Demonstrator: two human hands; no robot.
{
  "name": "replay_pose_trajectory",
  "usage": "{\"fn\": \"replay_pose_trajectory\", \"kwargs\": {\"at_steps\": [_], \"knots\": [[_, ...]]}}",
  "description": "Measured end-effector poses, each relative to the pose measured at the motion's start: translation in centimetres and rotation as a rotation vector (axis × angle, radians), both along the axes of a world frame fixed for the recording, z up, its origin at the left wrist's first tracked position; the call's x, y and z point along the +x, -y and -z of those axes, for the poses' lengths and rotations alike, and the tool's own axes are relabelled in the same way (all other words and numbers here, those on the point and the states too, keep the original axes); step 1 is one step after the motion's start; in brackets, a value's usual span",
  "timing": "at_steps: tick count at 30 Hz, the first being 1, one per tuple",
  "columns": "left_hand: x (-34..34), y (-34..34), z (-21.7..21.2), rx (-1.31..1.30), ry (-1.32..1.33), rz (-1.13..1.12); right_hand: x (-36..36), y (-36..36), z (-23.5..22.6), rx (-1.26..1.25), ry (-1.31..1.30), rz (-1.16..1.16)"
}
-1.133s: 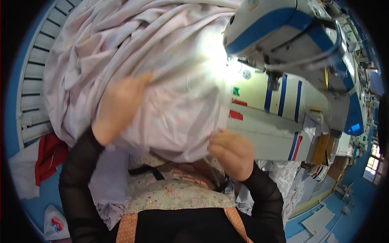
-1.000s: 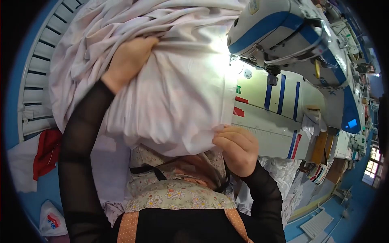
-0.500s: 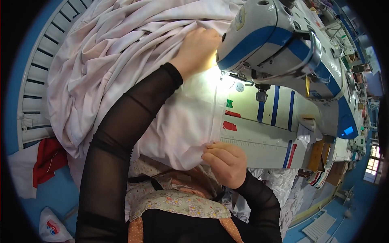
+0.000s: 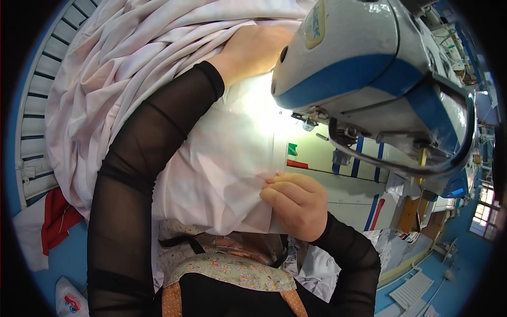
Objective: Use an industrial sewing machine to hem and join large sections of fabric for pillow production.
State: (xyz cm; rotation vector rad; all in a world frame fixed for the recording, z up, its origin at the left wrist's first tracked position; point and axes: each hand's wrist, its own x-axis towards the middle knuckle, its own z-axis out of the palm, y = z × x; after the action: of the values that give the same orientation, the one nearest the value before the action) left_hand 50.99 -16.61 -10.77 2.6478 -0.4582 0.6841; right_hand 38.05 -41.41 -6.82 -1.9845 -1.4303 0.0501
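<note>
A large pale pink and white cloth (image 4: 211,153) is spread under the lit needle area of a white and blue sewing machine (image 4: 343,58). A folded hem runs along its right edge. My right hand (image 4: 298,203) pinches that edge between thumb and fingers, on the near side of the needle area. Farther off, my left hand (image 4: 256,50) lies on the cloth, left of the machine head. Its fingers are hidden by the machine head and bright glare. The needle and presser foot are washed out by the light.
Gathered folds of the cloth fill the far left, beside a white slatted rack (image 4: 33,127). A curved metal bar (image 4: 422,170) juts from the machine head. Coloured tape strips (image 4: 374,211) mark the white machine bed (image 4: 348,211). Red and white fabric (image 4: 59,216) hangs at lower left.
The view has come closer, so the machine looms larger. My right hand and the pinched edge have moved farther away along the bed, covering a red mark. My left hand stays on the cloth.
</note>
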Motion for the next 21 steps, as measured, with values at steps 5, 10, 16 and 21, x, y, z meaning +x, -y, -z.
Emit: {"fn": "replay_pose_trajectory", "kwargs": {"at_steps": [5,10,16,21], "knots": [[1.9,-0.7,0.4,0.016,0.002,-0.035,1.5,-0.9,0.3,-0.003,0.002,0.009],[4.7,-2.6,0.5,0.091,0.065,-0.023,3.1,-2.6,0.8,0.077,0.121,0.029],[5.9,-3.8,0.3,0.062,0.142,-0.016,2.4,-2.8,0.6,0.030,0.074,0.174],[5.6,-4.7,1.2,0.078,0.145,-0.136,0.1,-2.3,-0.3,0.106,-0.457,0.466]]}}
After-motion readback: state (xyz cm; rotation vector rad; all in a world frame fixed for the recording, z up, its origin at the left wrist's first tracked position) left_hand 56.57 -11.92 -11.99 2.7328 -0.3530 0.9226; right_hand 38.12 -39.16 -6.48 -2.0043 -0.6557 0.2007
